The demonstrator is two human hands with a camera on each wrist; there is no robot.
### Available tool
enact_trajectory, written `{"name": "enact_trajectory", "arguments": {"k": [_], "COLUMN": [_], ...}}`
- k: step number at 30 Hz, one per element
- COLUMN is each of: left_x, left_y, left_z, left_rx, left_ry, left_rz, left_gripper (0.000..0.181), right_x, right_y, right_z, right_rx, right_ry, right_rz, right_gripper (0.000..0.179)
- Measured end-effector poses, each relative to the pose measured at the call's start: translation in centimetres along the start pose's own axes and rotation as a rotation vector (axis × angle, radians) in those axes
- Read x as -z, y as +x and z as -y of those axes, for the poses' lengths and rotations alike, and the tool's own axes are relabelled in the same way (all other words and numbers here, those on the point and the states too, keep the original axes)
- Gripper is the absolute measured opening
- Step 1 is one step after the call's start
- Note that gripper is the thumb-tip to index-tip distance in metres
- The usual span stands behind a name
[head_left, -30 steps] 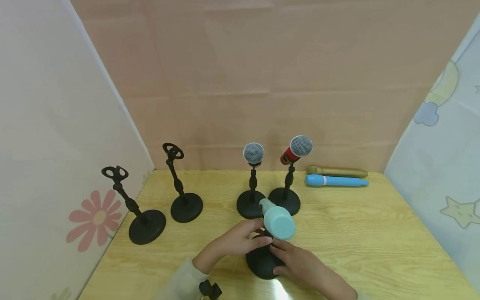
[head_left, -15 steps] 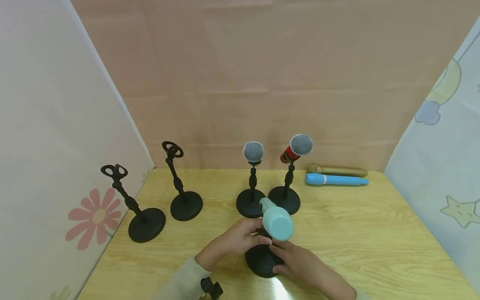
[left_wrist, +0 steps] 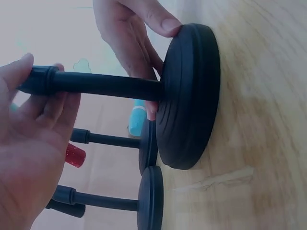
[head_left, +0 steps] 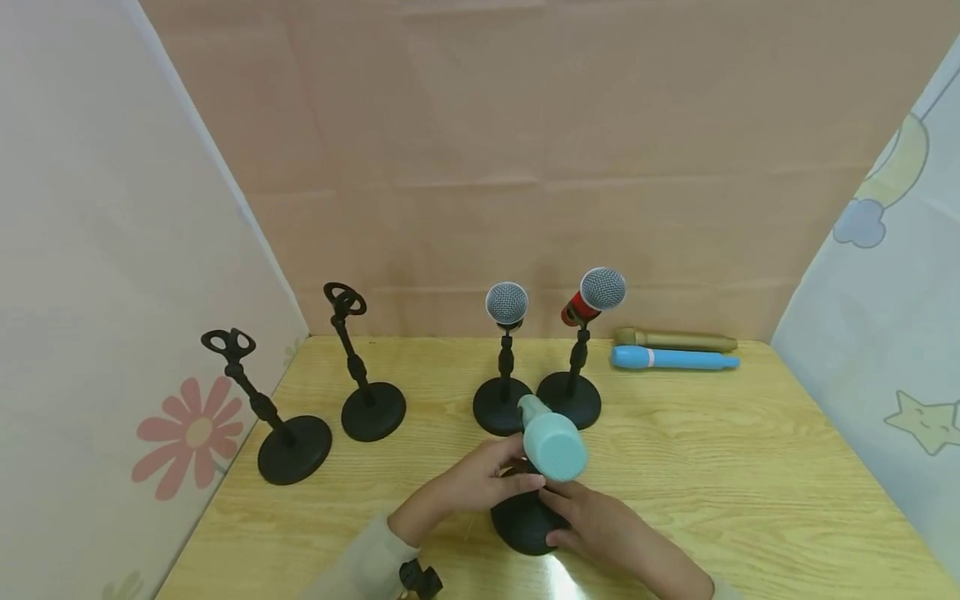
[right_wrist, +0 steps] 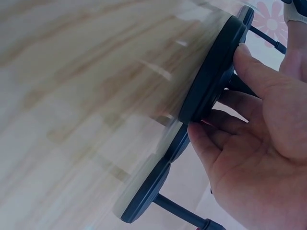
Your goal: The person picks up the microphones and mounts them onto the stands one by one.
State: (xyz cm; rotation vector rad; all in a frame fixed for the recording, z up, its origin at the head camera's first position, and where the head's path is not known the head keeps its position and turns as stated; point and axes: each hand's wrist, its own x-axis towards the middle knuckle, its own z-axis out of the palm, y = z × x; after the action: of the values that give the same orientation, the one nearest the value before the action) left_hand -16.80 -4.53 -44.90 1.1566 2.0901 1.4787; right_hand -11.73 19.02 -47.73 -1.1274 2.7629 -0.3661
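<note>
A mint-green microphone [head_left: 557, 446] sits tilted in the holder of a black desk microphone stand [head_left: 521, 525], its head facing the near side. My left hand [head_left: 480, 479] holds the stand's upright; in the left wrist view, thumb and fingers are around the thicker collar [left_wrist: 39, 80] on the pole. My right hand [head_left: 600, 529] grips the round base [right_wrist: 213, 72] at its edge, thumb and fingers spread along the rim in the right wrist view. The stand's clip is hidden behind the microphone head and my left fingers.
Behind stand two more stands, one with a silver-headed microphone [head_left: 507, 304], one with a red microphone [head_left: 592, 296]. Two stands with bare clips, a nearer one [head_left: 294, 450] and a farther one [head_left: 372, 412], are at left. Gold [head_left: 675, 340] and blue [head_left: 673, 358] microphones lie back right.
</note>
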Motion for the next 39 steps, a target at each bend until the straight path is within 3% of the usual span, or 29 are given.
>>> {"name": "enact_trajectory", "arguments": {"k": [3,6,12,15,19,27,32,36,39], "left_x": [0.0,0.1,-1.0,-2.1,-3.2,-3.8,-3.4,-2.5,-1.8], "left_y": [-0.2,-0.4,-1.8,-2.6,-3.2,-3.6,-3.7,-4.0,-4.2], "left_z": [-0.5,-0.6,-0.4,-0.3,0.0,0.7,0.9,0.8,0.7], "left_rx": [0.025,0.057,0.179,0.247,0.278,0.267,0.374,0.475,0.509], "left_ry": [0.032,0.122,0.587,0.722,0.779,0.919,0.943,0.898,0.874], "left_rz": [-0.034,-0.039,0.083,0.124,0.116,0.059,0.043,0.039,0.034], "left_gripper": [0.039,0.037,0.042,0.056,0.066,0.072,0.076,0.077,0.077], "right_x": [-0.1,-0.1,-0.3,-0.5,-0.7,-0.6,-0.5,-0.2,0.0], "right_y": [0.0,0.0,-0.2,-0.5,-0.6,0.4,2.0,3.4,4.3], "right_z": [0.0,-0.1,0.0,0.2,0.5,0.6,0.8,1.3,1.7], "right_rx": [-0.016,-0.016,-0.011,-0.048,-0.084,-0.048,-0.026,-0.016,-0.012], "right_ry": [0.006,0.005,-0.017,-0.045,-0.074,-0.073,-0.073,-0.070,-0.064], "right_rz": [0.016,0.020,-0.046,-0.062,-0.056,-0.084,-0.082,-0.052,-0.034], "right_gripper": [0.061,0.062,0.060,0.061,0.062,0.060,0.058,0.058,0.058]}}
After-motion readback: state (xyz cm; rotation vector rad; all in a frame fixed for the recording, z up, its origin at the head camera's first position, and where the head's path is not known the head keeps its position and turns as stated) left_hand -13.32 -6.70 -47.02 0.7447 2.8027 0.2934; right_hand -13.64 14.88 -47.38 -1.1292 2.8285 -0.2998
